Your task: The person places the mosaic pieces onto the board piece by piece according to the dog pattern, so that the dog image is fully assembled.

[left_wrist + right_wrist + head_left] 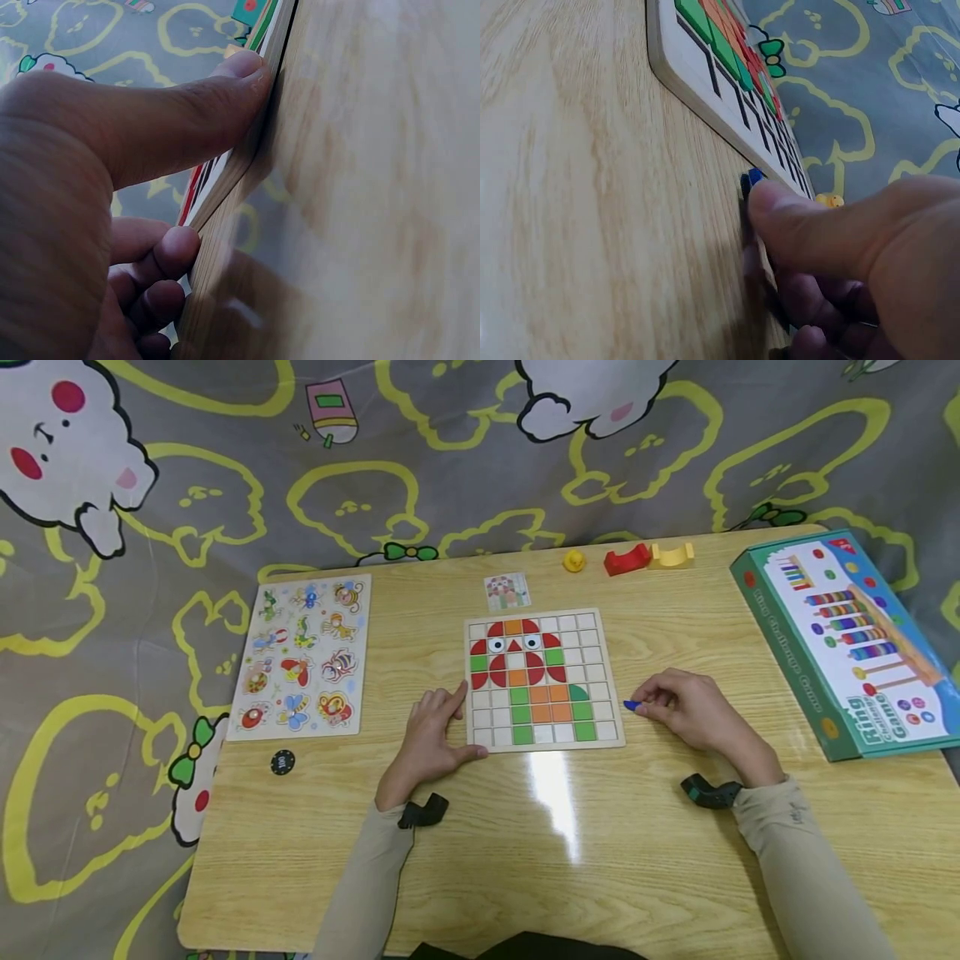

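Note:
A square wooden puzzle board (609,681) lies on the table, its grid partly filled with red, green, orange and white tiles that form a figure. My left hand (429,739) is at its lower left corner. The left thumb (217,105) touches the front edge and the index finger touches the left edge; the other fingers bend loosely. Just right of the board, my right hand (686,710) pinches a small blue tile (632,705) between thumb and forefinger. In the right wrist view only an end of the blue tile (755,175) shows past the thumb.
A small picture card (507,592) lies behind the board. Further back are a yellow duck (574,561), a red block (627,560) and a yellow block (672,556). An insect puzzle (300,656) and black chip (282,762) lie left; a game box (847,643) lies right.

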Demonstrator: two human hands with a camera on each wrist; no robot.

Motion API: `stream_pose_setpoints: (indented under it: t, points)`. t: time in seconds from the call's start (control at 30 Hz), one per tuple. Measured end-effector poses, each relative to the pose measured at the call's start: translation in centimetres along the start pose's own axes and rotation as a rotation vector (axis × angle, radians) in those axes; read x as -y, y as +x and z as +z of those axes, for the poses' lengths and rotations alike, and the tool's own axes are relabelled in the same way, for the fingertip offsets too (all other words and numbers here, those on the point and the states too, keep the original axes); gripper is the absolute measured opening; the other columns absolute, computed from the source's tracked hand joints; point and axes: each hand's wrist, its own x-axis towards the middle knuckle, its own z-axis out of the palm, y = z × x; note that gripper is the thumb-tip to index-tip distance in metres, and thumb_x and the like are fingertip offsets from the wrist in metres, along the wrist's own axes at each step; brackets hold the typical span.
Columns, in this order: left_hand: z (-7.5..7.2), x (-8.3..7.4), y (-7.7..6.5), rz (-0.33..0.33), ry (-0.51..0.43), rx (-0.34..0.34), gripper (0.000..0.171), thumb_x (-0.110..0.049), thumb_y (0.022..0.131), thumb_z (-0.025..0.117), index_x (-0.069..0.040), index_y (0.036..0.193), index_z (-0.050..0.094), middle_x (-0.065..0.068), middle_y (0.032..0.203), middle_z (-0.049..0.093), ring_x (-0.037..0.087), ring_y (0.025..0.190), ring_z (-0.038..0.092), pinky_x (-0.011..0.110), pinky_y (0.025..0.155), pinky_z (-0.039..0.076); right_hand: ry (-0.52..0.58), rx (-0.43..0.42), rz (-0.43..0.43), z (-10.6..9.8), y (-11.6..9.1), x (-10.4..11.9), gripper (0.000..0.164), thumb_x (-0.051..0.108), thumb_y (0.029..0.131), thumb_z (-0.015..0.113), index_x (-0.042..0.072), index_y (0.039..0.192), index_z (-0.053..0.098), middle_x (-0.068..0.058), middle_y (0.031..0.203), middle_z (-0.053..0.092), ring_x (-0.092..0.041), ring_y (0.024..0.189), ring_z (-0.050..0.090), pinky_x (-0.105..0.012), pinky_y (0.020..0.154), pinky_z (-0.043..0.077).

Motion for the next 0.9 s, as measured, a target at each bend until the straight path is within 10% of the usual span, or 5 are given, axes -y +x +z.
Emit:
stream_pose_setpoints:
  t: [0.53,0.9]
  points:
    - [0.0,0.2,0.1,-0.020,0.001,0.004,0.110,-0.047,0.066,0.089,-0.009,0.153,0.035,-0.002,0.093,0.043,0.017,0.091,0.034,0.033,0.084,0.026,0.230,0.000,0.132,-0.9,2.1,0.1,0.016,0.029,0.092,0.071,0.016,0.101,0.074,-0.002,0.094,0.071,-0.012,0.082,0.067,-0.017,0.069,0.052]
    - [0.0,0.3,0.1,-0.002,0.008,0.003,0.109,-0.050,0.068,0.087,-0.009,0.154,0.034,-0.003,0.094,0.044,0.017,0.092,0.035,0.033,0.084,0.027,0.251,0.104,0.067,0.2,4.5,1.3,0.010,0.017,0.094,0.068,0.014,0.102,0.073,-0.002,0.095,0.071,-0.017,0.083,0.063,-0.020,0.071,0.050]
